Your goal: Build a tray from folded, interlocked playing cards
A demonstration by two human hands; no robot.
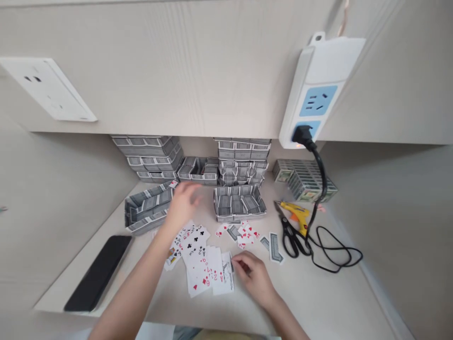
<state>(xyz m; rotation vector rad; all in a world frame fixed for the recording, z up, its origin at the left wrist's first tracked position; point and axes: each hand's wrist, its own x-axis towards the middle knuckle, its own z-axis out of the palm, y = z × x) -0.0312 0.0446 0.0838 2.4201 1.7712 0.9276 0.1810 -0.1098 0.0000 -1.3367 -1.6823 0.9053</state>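
My left hand (184,204) is raised beside a long tray folded from playing cards (150,206), its fingers loosely apart and slightly blurred, with nothing visible in them. My right hand (254,277) rests low on the table, thumb and fingers pinched at the right edge of a joker card (227,276). Whether something thin is between those fingertips is hidden. Fanned playing cards (201,271) lie face up between my hands, with more clubs and red cards above them. A second, shorter card tray (240,203) stands behind, with several small cut card pieces (247,233) before it.
Stacked card boxes (152,160) and another stack (243,160) stand at the back. To the right are black scissors (293,238), a yellow glue gun (299,215), its black cable (348,248) and wrapped card packs (306,179). A black phone (101,271) lies left. A power strip (318,89) hangs above.
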